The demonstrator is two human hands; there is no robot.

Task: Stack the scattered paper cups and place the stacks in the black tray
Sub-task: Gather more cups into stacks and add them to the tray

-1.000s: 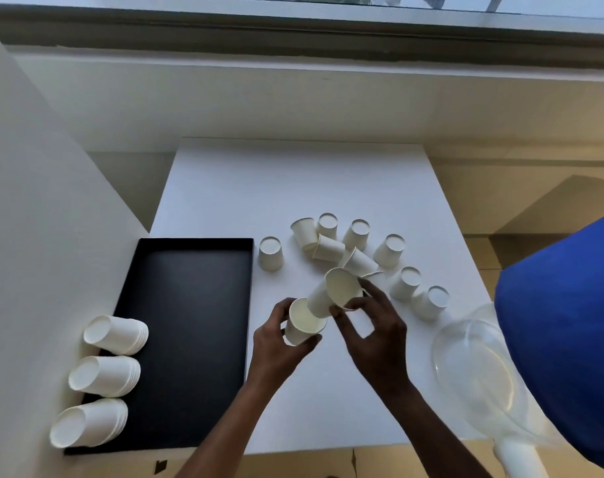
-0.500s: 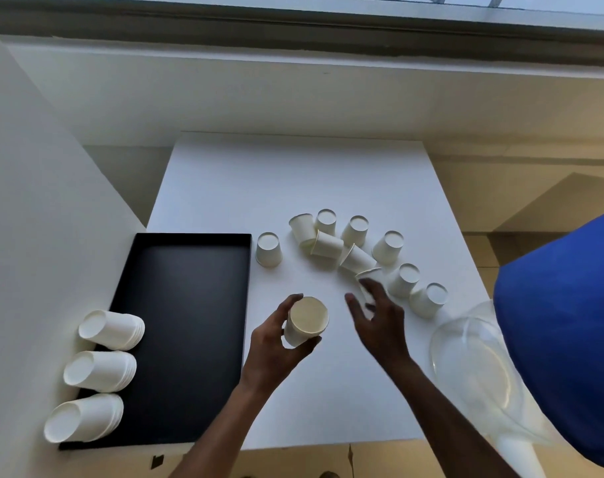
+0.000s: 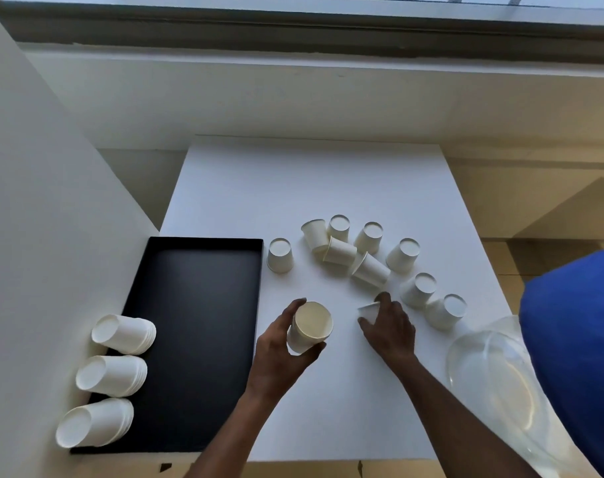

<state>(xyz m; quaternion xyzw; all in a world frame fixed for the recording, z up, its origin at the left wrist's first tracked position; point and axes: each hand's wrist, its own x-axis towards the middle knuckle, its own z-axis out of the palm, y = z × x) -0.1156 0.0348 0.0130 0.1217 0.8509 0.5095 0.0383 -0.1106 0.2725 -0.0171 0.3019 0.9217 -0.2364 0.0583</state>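
Note:
My left hand [image 3: 279, 353] holds a small stack of white paper cups [image 3: 310, 326], mouth tilted up toward me, just right of the black tray [image 3: 197, 326]. My right hand [image 3: 391, 327] rests on a loose cup [image 3: 369, 310] lying on its side, fingers wrapped around it. Several more white cups [image 3: 369, 267] lie scattered on the white table [image 3: 293, 188] beyond both hands, some upside down, some on their sides. One upside-down cup [image 3: 279, 255] stands alone near the tray's far right corner. Three cup stacks [image 3: 112, 374] lie on their sides along the tray's left edge.
A clear plastic bowl [image 3: 493, 374] sits at the table's near right corner. A blue sleeve [image 3: 576, 339] fills the right edge. A white wall panel [image 3: 35, 236] stands directly left of the tray. The table's near edge runs just below the tray.
The cup from my right hand now sits nested in the left hand's stack. My right hand moved away to the right and closed on a lying cup.

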